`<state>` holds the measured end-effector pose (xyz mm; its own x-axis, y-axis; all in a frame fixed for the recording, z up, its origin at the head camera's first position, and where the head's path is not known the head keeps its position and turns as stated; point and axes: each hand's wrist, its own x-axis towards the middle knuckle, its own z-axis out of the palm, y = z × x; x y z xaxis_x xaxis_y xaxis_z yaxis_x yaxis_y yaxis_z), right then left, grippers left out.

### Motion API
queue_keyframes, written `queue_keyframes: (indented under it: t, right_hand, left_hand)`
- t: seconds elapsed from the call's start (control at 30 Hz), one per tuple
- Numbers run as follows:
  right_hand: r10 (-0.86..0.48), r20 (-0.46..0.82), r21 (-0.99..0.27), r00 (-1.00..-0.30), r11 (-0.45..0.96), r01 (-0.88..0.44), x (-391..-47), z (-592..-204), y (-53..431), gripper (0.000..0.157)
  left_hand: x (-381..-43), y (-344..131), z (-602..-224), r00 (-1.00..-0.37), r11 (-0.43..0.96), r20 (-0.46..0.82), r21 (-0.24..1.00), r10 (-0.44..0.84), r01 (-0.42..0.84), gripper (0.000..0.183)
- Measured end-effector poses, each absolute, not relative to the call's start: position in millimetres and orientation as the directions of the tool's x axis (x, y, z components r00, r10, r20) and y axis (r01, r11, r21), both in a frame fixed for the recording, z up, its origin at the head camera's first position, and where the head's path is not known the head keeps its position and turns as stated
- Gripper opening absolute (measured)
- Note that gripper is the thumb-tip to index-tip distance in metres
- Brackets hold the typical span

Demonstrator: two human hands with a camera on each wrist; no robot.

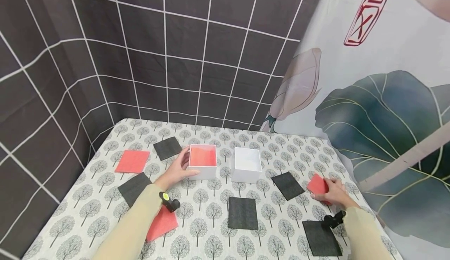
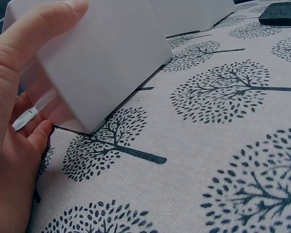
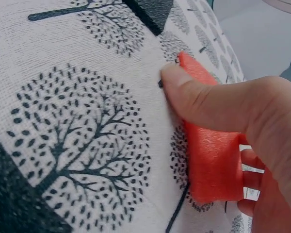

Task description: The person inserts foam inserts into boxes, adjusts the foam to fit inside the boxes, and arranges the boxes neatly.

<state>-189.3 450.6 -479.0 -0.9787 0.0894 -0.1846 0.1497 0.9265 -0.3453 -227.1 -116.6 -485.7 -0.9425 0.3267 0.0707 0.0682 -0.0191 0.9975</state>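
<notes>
My left hand (image 1: 178,169) holds a white open-topped box (image 1: 205,173) by its left side, the thumb on the front wall and the fingers round the far side. Red felt (image 1: 203,156) shows inside this box. The left wrist view has the box wall (image 2: 106,63) close up, standing on the cloth. At the far right my right hand (image 1: 336,194) pinches a red felt square (image 1: 317,184) between thumb and fingers. In the right wrist view that square (image 3: 213,165) stands tilted at the tablecloth, its lower part bent.
A second white box (image 1: 246,174) stands right of the first, its inside white. Black squares (image 1: 242,213) lie scattered over the tree-print tablecloth (image 1: 197,228). Two more red squares (image 1: 133,161) lie on the left, one partly under my left forearm. Curtains hang behind.
</notes>
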Motion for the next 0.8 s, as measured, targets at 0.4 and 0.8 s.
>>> queue_keyframes:
  t: [0.4, 0.8]
  right_hand:
    - [0.048, -0.145, -0.332, -0.988, 0.939, 0.094, -187.5, -479.0, 451.7, 0.097]
    - [0.013, -0.046, -0.345, -0.999, 0.938, 0.028, -179.8, -476.2, 448.9, 0.087]
  left_hand:
    - [-225.4, -117.4, -485.9, -0.941, -0.007, 0.075, 0.997, 0.33, 0.077, 0.105]
    - [-226.2, -117.5, -488.4, -0.937, -0.021, 0.083, 0.997, 0.338, 0.081, 0.105]
